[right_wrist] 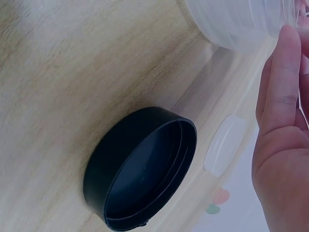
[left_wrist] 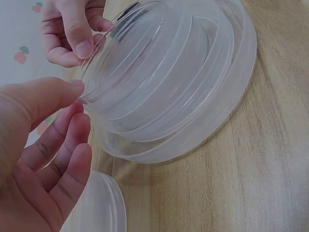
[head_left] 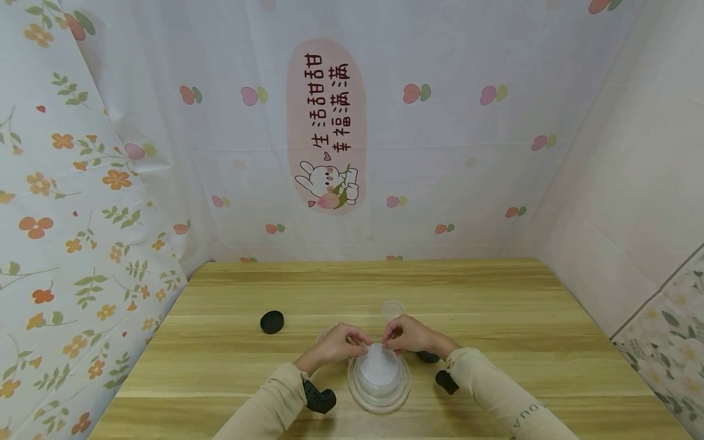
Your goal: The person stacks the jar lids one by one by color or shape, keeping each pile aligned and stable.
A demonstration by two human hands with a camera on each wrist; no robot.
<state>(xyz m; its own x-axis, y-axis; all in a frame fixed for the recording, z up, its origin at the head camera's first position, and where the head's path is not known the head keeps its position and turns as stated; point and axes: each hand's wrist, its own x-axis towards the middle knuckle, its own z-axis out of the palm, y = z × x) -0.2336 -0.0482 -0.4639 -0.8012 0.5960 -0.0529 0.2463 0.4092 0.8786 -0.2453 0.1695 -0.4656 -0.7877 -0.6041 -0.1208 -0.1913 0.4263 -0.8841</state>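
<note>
A stack of round translucent plastic lids [head_left: 379,391] of graded sizes sits on the table, widest at the bottom. On top is a thin clear lid [left_wrist: 126,53], its rim at my fingertips. My left hand [head_left: 342,344] pinches that rim from the left between thumb and index finger, the other fingers loosely bent, as the left wrist view shows. From the far right side my right hand [head_left: 411,335] pinches the same rim. In the right wrist view, the right fingers [right_wrist: 285,72] reach the edge of the stack, partly cut off by the frame.
A black round lid [head_left: 272,322] lies at the back left. Another black lid [right_wrist: 140,169], hollow side showing, lies by my right wrist. One translucent lid [head_left: 393,309] rests behind the stack; a further translucent lid [left_wrist: 104,203] lies beyond my left hand. Patterned cloth [head_left: 385,183] surrounds the wooden table.
</note>
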